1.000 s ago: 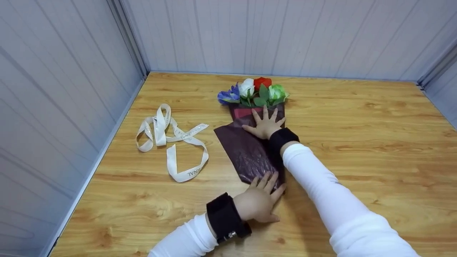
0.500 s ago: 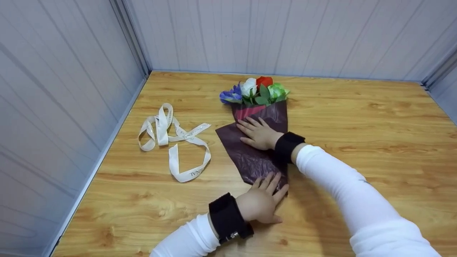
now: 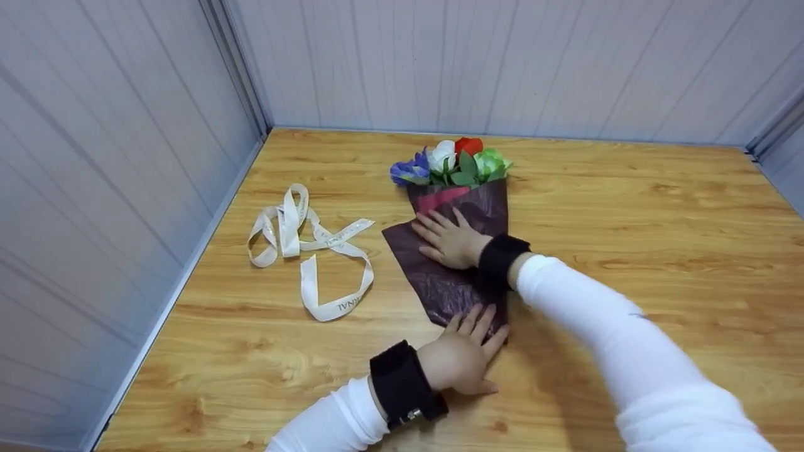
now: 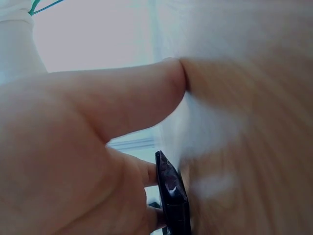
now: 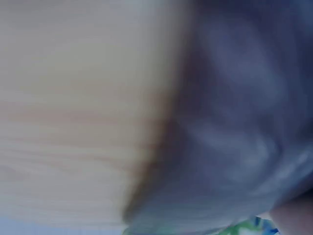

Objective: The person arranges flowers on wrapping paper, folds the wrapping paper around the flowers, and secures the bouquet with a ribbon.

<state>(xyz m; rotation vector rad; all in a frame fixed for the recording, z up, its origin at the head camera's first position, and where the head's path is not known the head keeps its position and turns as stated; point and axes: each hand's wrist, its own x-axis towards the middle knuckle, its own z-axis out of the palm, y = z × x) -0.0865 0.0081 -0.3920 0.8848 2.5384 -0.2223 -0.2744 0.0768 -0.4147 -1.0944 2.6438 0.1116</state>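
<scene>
Across the middle of a dark plum sheet of wrapping paper, the right hand lies flat, fingers extended, gripping nothing. At the paper's near end, the left hand presses with straight, spread fingers, likewise without a grip; its thumb rests on the wood-grain bench. Both wrists wear black bands. The paper lies at mid-bench, its upper layer folded out to the left, a pinkish-red patch showing at the far end. From there emerge blue, white, red and green flowers, their lower parts hidden by the wrap. Left of it, a white satin ribbon loops loosely; "RNAL" can be read on its nearest curve, other lettering being too small or folded. White sleeves are cut off at the near edge; the right wrist view is badly blurred.
</scene>
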